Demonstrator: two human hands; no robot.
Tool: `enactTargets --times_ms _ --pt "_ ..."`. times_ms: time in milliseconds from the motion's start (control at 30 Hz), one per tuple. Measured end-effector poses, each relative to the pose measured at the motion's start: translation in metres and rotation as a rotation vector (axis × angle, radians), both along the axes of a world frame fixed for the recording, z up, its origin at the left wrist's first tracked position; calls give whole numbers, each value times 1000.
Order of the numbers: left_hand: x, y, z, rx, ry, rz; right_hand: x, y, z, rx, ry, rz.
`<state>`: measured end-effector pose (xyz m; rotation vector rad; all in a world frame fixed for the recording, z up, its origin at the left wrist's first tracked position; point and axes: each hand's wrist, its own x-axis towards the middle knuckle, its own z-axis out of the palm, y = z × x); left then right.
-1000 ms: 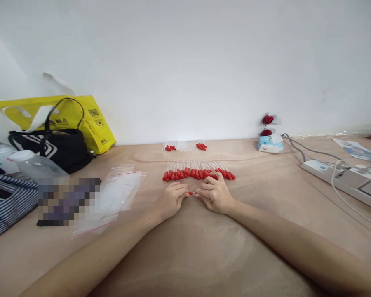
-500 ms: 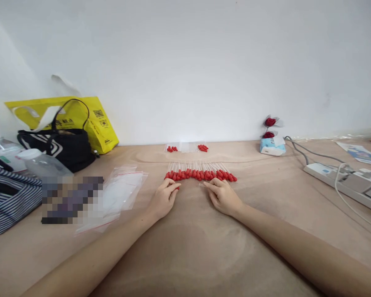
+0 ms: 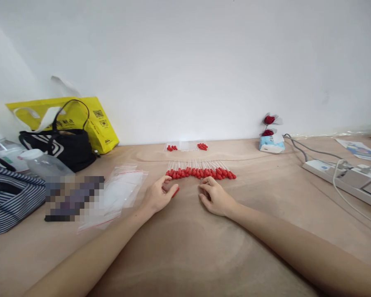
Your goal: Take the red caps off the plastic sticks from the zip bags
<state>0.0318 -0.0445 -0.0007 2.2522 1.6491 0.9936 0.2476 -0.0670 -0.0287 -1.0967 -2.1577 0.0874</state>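
A row of thin clear tubes with red bulbs [image 3: 200,173], like droppers, lies side by side on the table, bulbs toward me. My left hand [image 3: 159,194] is at the row's left end, thumb and index finger apart. One loose red bulb [image 3: 175,192] shows along the underside of its thumb; whether it touches the table I cannot make out. To the right, my right hand [image 3: 216,197] has its fingers curled in just below the bulbs. A thin clear tube seems to be between them, mostly hidden by the fingers.
Flat clear zip bags [image 3: 123,194] lie on the left; bags with red bulbs [image 3: 172,148] are by the wall. A striped bag [image 3: 15,202], bottles, a black bag [image 3: 71,148] and yellow bag [image 3: 106,132] crowd the left. A power strip [image 3: 321,168] with cables stands right.
My left hand has opened its pinch, and the thumb has come away from the index finger. The right fingers have curled in, and the tube that stuck out is now mostly hidden.
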Motion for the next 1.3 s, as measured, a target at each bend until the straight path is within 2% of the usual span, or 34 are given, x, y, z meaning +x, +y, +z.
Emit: enactTargets --times_ms 100,233,367,500,633,700,767,833,933,1100,1300 --pt "-1 9 11 9 1 37 0 -2 1 -34 25 16" --pt "7 29 21 138 141 32 3 0 0 -37 105 -17" --pt "21 49 18 158 283 7 10 4 0 34 182 -90" --pt "27 59 14 145 284 55 16 8 0 75 223 -128" --pt "20 48 21 225 229 101 18 12 -2 117 248 -141" --pt "14 35 25 312 177 64 18 11 -2 164 245 -168" --pt "9 19 25 359 127 -41 18 9 1 241 222 -226" --pt "6 4 21 337 96 -173 20 5 5 315 163 -262" --pt "6 -11 10 280 73 -324 22 -1 11 376 16 -198" --pt "12 -14 -1 296 68 -406 21 -2 12 390 -144 -32" --pt "18 -10 -3 328 111 -484 16 1 6 425 -132 -12"
